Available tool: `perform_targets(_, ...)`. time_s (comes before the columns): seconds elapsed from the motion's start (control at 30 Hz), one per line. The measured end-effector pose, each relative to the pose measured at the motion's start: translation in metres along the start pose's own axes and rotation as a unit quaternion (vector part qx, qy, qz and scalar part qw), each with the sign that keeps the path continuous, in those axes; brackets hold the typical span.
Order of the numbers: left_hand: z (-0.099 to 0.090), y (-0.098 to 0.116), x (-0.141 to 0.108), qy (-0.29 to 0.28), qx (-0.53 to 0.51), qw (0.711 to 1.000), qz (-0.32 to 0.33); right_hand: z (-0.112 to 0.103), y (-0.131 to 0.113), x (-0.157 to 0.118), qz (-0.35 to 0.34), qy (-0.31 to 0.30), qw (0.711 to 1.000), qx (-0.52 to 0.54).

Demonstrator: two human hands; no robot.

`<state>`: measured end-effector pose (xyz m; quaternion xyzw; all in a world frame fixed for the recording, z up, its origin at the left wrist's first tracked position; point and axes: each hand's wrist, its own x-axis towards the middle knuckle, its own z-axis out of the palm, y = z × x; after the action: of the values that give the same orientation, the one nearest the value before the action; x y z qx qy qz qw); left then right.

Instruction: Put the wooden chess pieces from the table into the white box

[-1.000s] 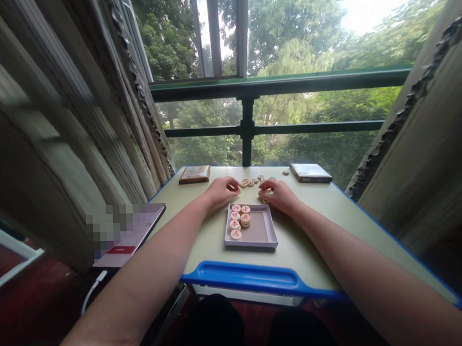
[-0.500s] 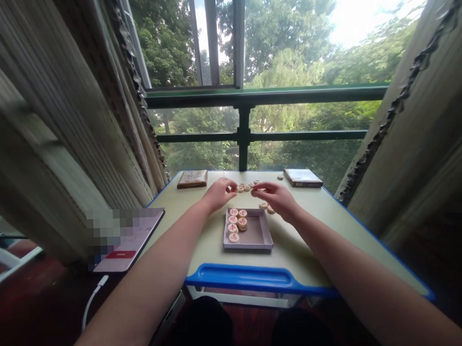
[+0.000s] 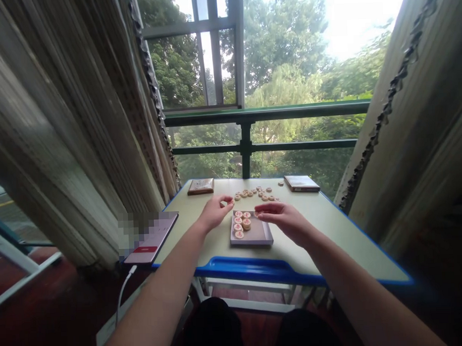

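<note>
An open shallow box (image 3: 261,237) stands near the table's front edge, with round wooden pieces with red characters (image 3: 239,227) in two columns at its left side. My right hand (image 3: 280,215) is over the box's back right corner, its thumb and fingers pinched on a wooden piece (image 3: 257,214). Behind and left of the box, my left hand (image 3: 218,211) has its fingertips together on a small piece (image 3: 232,202), mostly hidden. More loose round pieces (image 3: 250,193) lie scattered behind the box.
A brown flat box (image 3: 200,186) lies at the table's back left, and a pale-topped one (image 3: 301,183) at the back right. A pink tablet-like device (image 3: 153,241) with a white cable (image 3: 123,293) is at the left edge. Green railing (image 3: 304,110) and curtains surround the table.
My right hand has moved from the loose pieces toward the box and is now over its back edge. The left hand has shifted slightly away from the pieces. The camera view has tilted up.
</note>
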<state>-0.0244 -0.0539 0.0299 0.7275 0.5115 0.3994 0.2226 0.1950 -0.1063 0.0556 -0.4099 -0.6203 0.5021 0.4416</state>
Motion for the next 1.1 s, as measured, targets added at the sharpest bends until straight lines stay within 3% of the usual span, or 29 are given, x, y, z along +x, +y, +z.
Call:
perform_targets(0.1, 0.004, -0.008, -0.012, 0.039, 0.031, 0.998, 0.027, 0.007, 0.009, -0.006, -0.007, -0.018, 1.000, -0.008)
perform_targets(0.2, 0.009, -0.008, -0.018, 0.051, 0.068, 0.994, 0.071, 0.008, 0.020, -0.003, -0.085, 0.022, 0.993, -0.084)
perform_targets(0.33, 0.012, 0.000, -0.020, 0.054, 0.053, 0.991, 0.113, 0.005, 0.033, 0.000, -0.189, 0.098, 0.944, -0.252)
perform_targets(0.43, 0.012, 0.003, -0.022, 0.057, 0.036, 0.991, 0.118, 0.006, 0.039, -0.005, -0.217, 0.062, 0.910, -0.347)
perform_targets(0.57, 0.013, 0.005, -0.025, 0.048, 0.023, 0.991, 0.121, 0.011, 0.040, -0.010, -0.216, -0.001, 0.900, -0.378)
perform_targets(0.7, 0.015, 0.008, -0.026, 0.018, 0.007, 0.993, 0.119, 0.013, 0.038, -0.010, -0.201, 0.003, 0.907, -0.371)
perform_targets(0.9, 0.016, 0.010, -0.025, 0.071, 0.000, 0.996, 0.060, 0.015, 0.033, -0.012, -0.181, 0.020, 0.916, -0.357)
perform_targets(1.1, 0.021, 0.004, -0.020, 0.081, 0.007, 0.996, 0.043, 0.017, 0.030, -0.014, -0.166, 0.016, 0.918, -0.359)
